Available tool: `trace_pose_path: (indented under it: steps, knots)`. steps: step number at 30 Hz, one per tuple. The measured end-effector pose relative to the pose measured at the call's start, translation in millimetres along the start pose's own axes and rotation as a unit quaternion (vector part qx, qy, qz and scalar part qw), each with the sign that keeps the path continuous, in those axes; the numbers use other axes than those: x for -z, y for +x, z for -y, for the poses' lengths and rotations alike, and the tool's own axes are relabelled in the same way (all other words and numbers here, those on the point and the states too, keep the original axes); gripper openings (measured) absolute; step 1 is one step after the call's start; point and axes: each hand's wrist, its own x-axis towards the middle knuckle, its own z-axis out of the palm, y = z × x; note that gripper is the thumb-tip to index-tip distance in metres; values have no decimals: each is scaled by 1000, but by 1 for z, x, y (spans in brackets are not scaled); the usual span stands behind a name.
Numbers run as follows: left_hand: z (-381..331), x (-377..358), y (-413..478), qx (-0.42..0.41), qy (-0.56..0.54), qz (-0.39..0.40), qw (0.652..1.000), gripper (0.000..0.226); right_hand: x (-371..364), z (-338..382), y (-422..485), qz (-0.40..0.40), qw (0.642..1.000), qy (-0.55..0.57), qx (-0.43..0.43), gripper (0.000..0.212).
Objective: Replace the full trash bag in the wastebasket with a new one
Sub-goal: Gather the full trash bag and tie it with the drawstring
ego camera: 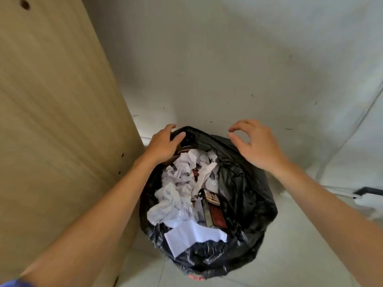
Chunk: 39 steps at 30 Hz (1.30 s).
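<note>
A black trash bag (244, 195) lines a wastebasket on the floor below me, its rim folded over the basket's edge. It is filled with crumpled white paper (178, 183) and a dark red box (213, 212). A sliver of the pink wastebasket (194, 277) shows under the bag at the near side. My left hand (163, 145) pinches the bag's far left rim between thumb and fingers. My right hand (255, 146) hovers over the far right rim with fingers spread and curled, holding nothing.
A tall wooden panel (58, 121) stands close on the left of the basket. A white wall (228, 69) rises right behind it. Pale floor tiles (300, 255) lie to the right, with a dark object (369, 191) at the right edge.
</note>
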Motion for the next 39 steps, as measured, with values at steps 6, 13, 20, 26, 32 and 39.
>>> trace_pose_path:
  steps: [6,13,20,26,32,39]
  knots:
    - [-6,-1,13,-76,-12,-138,987,8,-26,-12,19,12,996,63,-65,32]
    - [-15,9,5,-135,-90,-39,986,19,-39,-29,8,123,988,-25,-89,28]
    - [-40,11,-9,-134,-52,-77,987,29,-10,-9,9,12,995,65,-69,11]
    - [-47,10,-12,-92,52,79,991,49,15,15,10,8,982,175,-77,3]
    - [-44,16,-14,-146,61,8,987,30,27,11,2,141,977,-46,-155,65]
    - [-32,41,-19,-154,-111,87,978,50,40,16,4,75,964,209,-144,34]
